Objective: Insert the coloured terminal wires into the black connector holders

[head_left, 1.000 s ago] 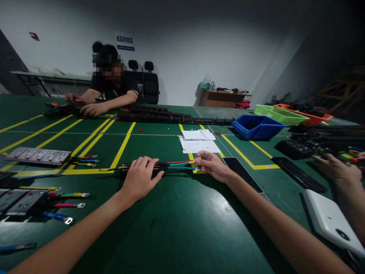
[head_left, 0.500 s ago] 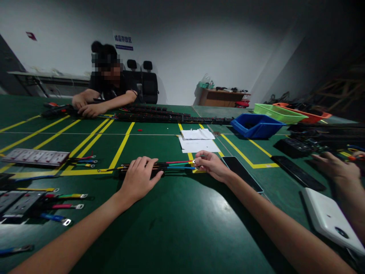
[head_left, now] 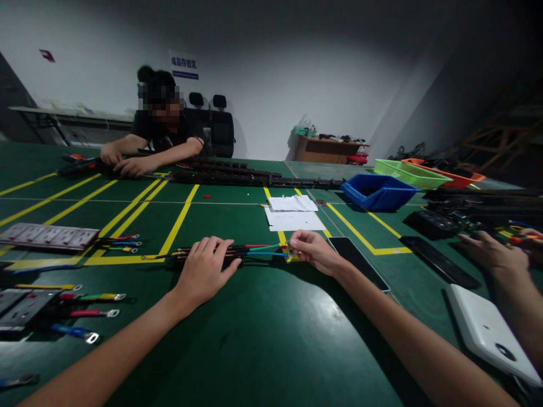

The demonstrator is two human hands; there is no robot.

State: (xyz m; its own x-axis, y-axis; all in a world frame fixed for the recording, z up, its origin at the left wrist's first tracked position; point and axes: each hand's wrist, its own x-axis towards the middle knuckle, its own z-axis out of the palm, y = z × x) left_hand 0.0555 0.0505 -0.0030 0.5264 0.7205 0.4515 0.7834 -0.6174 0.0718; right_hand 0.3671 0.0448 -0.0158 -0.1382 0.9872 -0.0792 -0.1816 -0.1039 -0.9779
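Observation:
My left hand (head_left: 206, 265) lies over a dark strip (head_left: 180, 262), its thumb apart from the fingers, pressing it to the green table (head_left: 263, 328). Red, green and blue wires (head_left: 265, 253) run from the strip toward the right. At their ends my right hand (head_left: 311, 249) is closed in a pinch; the fingertips hold or touch a wire's terminal, too small to tell exactly. A yellow wire with a ring terminal (head_left: 148, 257) sticks out on the strip's left side.
Papers (head_left: 293, 217) lie beyond my hands. A phone (head_left: 358, 263), a black bar (head_left: 441, 263), a white device (head_left: 487, 328) and another person's hand (head_left: 500, 254) are at right. Blue bin (head_left: 377, 192) stands behind. Socket strips (head_left: 51, 236) with wires lie left. A person (head_left: 165, 124) works opposite.
The view has shifted slightly. My right hand remains by the wire ends, which now sit a little differently near its fingertips. My left hand stays on the strip.

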